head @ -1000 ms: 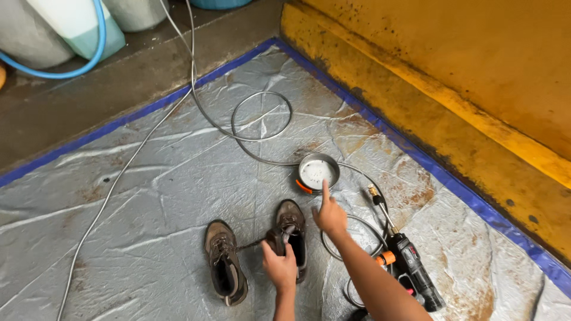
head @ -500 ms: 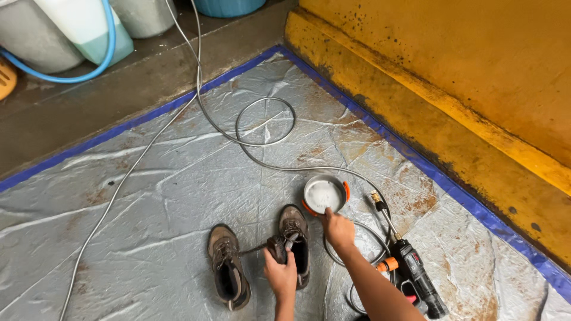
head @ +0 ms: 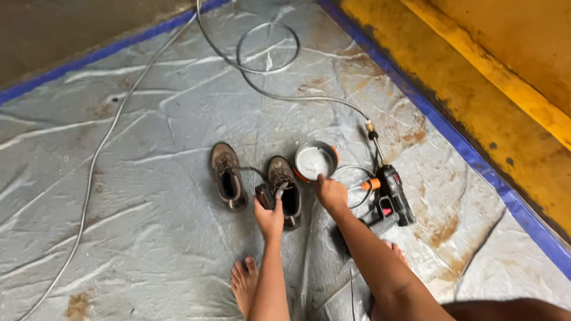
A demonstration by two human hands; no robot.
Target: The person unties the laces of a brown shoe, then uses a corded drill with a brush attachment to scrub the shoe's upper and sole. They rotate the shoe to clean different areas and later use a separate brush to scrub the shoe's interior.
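Two brown worn shoes stand side by side on a grey tarp (head: 148, 196), one further left (head: 227, 176) and one to its right (head: 286, 191). My left hand (head: 269, 217) is closed on a small dark thing (head: 262, 195) at the left side of the right-hand shoe. Just right of that shoe sits an orange bowl (head: 315, 160) with a white inside, and my right hand (head: 331, 191) grips its near rim.
A black and orange spray gun (head: 392, 201) lies right of the bowl, and its grey hose (head: 267, 59) loops away across the tarp. A yellow wall (head: 493, 83) and the tarp's blue edge (head: 470, 154) run along the right. My bare feet (head: 245, 284) rest on the tarp.
My right hand has pulled the bowl nearer to the right-hand shoe. My left hand has stayed at that shoe. The view has tilted down, and the tubs at the top have gone out of sight.
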